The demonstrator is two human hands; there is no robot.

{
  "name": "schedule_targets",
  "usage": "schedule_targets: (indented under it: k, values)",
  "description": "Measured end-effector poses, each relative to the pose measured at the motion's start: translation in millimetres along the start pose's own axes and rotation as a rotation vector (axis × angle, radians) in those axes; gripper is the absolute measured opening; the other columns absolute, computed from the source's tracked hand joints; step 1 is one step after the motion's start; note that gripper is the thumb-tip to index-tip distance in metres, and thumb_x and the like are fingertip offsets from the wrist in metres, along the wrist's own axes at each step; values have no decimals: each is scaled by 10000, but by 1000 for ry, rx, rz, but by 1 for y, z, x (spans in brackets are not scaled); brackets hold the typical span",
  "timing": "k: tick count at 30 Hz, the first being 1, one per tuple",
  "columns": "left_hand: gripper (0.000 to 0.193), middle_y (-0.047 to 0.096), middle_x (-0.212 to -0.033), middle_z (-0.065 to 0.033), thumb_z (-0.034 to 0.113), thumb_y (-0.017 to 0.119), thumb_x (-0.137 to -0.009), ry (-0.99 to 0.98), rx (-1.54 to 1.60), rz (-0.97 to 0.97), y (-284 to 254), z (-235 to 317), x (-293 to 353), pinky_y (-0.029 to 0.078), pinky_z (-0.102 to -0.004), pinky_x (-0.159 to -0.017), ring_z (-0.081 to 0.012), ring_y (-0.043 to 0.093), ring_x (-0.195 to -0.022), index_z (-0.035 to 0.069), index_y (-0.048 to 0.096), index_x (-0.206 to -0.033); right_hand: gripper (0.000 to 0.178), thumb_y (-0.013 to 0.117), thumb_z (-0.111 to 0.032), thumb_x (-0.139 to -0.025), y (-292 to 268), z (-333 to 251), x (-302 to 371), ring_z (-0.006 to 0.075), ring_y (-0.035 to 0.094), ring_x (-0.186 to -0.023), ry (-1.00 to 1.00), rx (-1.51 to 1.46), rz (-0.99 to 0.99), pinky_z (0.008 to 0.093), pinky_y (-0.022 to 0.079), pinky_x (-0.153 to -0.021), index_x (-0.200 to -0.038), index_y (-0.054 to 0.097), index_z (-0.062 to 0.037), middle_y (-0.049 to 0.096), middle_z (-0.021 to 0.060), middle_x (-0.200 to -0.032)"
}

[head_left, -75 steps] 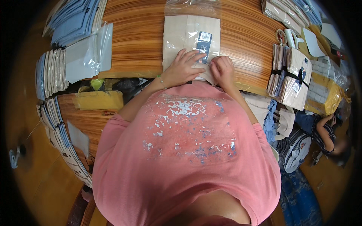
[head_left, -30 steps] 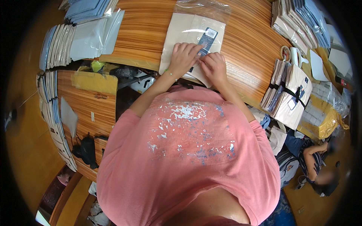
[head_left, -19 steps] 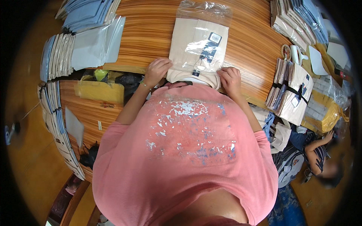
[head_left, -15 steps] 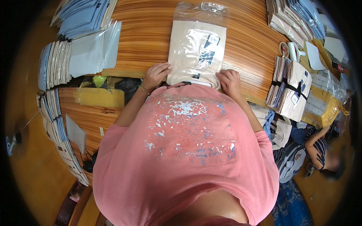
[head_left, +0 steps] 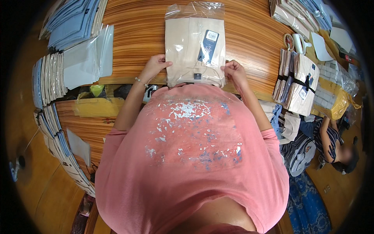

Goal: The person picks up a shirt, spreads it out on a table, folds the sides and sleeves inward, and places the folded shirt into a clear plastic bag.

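Observation:
A folded beige garment (head_left: 177,39) lies in a clear plastic bag (head_left: 194,11) on the wood-grain table, close against my body. A dark blue hang tag (head_left: 207,48) with a white label shows through the plastic, and a small dark neck label sits lower down. My left hand (head_left: 157,65) pinches the left edge of the bag between thumb and fingers. At the opposite edge, my right hand (head_left: 235,72) holds the bag with bent, closed fingers. The bag's near end is partly hidden by my pink shirt.
Stacks of bagged garments (head_left: 52,78) and clear bags (head_left: 87,58) stand at the left. A strapped garment bundle (head_left: 299,82), scissors (head_left: 288,41) and a white tape dispenser-like tool (head_left: 300,43) lie at the right. Another person (head_left: 329,140) is beyond the table's right side.
The garment inside the bag sits straighter, and its tag and neck label show more plainly. Both hands have moved slightly up along the bag's edges and now pinch them.

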State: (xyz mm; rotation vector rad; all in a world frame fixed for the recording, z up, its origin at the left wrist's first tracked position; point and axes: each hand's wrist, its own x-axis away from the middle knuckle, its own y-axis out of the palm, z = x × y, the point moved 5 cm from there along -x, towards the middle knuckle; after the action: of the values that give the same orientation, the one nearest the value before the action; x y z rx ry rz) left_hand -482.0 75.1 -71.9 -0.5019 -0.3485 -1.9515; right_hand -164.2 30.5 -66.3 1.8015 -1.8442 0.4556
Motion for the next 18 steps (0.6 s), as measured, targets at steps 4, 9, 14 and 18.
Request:
schedule_targets:
  k: [4,9,14,18]
  values:
    - [257,651,-913,-74,113,659,-827,-160,-146,-29,17,-21,40,471,-231,-717,-100,592,-805,-40,598,-1023,337,623,78,-768,-1,24,32,103,580,-672,50,-48,-29,216,458,-591,-1064,486,-9,640,76,-837]
    - [227,647,-871,-42,163,641,-850,-233,74,-11,15,-41,59,449,-196,-598,-56,564,-711,-21,602,-976,283,630,36,-789,5,28,49,89,573,-663,129,-56,-66,212,451,-581,-1052,538,-11,651,64,-837]
    - [227,612,-777,-10,176,616,-867,-165,10,4,14,-31,41,390,-192,-510,-44,490,-599,-14,591,-988,137,645,-40,-812,3,26,31,74,557,-619,161,106,-129,205,438,-548,-944,607,-36,642,26,-781]
    - [297,584,-673,15,181,605,-867,121,-62,134,1,45,-4,384,-177,-491,-45,505,-560,-8,536,-1086,121,646,-65,-816,13,-47,-13,75,559,-614,34,-2,-107,217,478,-560,-930,616,-38,626,14,-770]
